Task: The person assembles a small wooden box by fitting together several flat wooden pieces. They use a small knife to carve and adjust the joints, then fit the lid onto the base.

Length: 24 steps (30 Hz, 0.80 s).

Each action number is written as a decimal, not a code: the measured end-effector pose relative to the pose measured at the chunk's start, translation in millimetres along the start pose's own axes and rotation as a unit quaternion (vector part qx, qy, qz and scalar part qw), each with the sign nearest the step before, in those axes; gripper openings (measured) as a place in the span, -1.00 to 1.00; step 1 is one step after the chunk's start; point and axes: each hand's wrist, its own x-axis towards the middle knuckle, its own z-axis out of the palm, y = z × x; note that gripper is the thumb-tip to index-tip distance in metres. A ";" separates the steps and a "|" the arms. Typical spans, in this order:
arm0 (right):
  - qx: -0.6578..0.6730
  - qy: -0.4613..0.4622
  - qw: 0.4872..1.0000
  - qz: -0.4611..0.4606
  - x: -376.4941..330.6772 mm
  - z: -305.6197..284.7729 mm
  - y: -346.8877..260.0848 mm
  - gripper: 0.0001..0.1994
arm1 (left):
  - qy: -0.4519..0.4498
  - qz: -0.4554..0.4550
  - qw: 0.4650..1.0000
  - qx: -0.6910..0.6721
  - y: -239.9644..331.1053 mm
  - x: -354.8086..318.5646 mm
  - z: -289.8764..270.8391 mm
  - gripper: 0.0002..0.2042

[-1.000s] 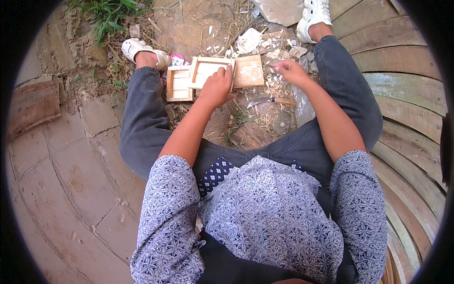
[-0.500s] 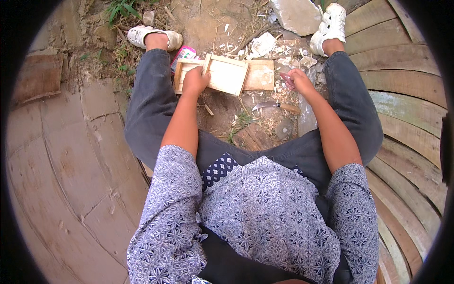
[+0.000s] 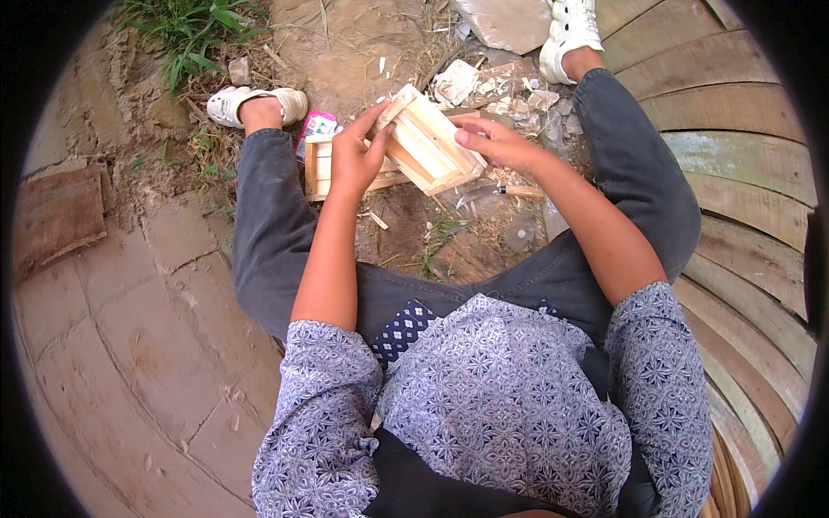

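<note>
Near us the knife (image 3: 509,191) lies loose, likely because the box (image 3: 425,140) needs both hands: our left hand (image 3: 352,155) and right hand (image 3: 508,148), half curled, grip its opposite sides, holding it tilted, partly over a second box (image 3: 312,168).

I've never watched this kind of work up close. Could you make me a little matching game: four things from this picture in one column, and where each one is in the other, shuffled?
Things
1. Tilted wooden tray
2. Curved knife
3. Pink-edged packet
4. Flat pale stone

Places
A. On the ground, close to the left shoe
B. At the top of the picture, beside the right shoe
C. Held between the left hand and right hand
D. On the ground, just below the right hand in the picture

Pairs: 1-C, 2-D, 3-A, 4-B
</note>
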 end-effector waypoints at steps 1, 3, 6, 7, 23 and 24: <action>0.039 -0.034 0.999 -0.005 -0.2 1.8 3.4 -0.15 | 0.001 0.008 0.999 -0.036 -0.1 0.2 5.3 -0.63; 0.142 -0.098 0.985 -0.001 -5.1 8.5 3.6 -0.09 | -0.024 -0.015 0.995 -0.095 1.1 -1.4 10.7 -0.62; 0.182 -0.084 0.979 0.024 -18.0 12.0 -10.9 -0.10 | -0.049 -0.042 0.982 -0.180 5.7 -2.5 17.1 -0.60; 0.187 -0.073 0.979 0.030 -20.0 13.5 -14.2 -0.11 | -0.042 -0.047 0.983 -0.175 7.4 -2.4 18.7 -0.54; -0.040 0.084 0.981 -0.170 -21.5 54.1 -7.2 -0.24 | 0.019 -0.223 0.903 -0.367 72.1 -5.1 32.4 -0.65; -0.091 0.102 0.978 -0.161 -24.5 54.0 -12.2 -0.26 | 0.017 -0.217 0.904 -0.368 72.2 -4.7 31.2 -0.64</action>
